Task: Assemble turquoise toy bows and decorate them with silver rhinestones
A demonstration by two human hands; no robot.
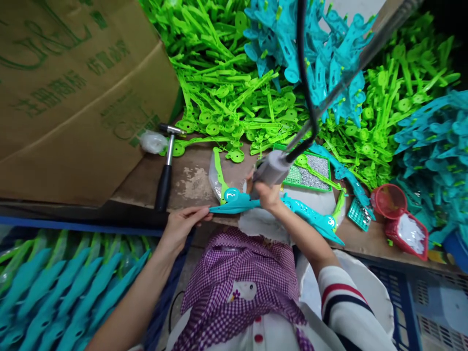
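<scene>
A long turquoise plastic part (310, 214) lies along the table's front edge, with a lime-green arm (218, 170) joined near its left end and another near its right. My left hand (188, 219) pinches the left tip of this part between thumb and fingers. My right hand (268, 194) is wrapped round a grey power screwdriver (273, 168) that hangs on a cable, held upright over the middle of the part. The screwdriver's tip is hidden behind my hand. Just behind it stands a green basket (330, 173) of small metal screws.
A hammer (167, 168) lies left of the work, beside a big cardboard box (84, 97). Heaped lime-green parts (226, 92) and turquoise parts (321, 58) fill the back. Red containers (390, 201) stand at right. Finished-looking turquoise pieces (54, 287) lie in rows at lower left.
</scene>
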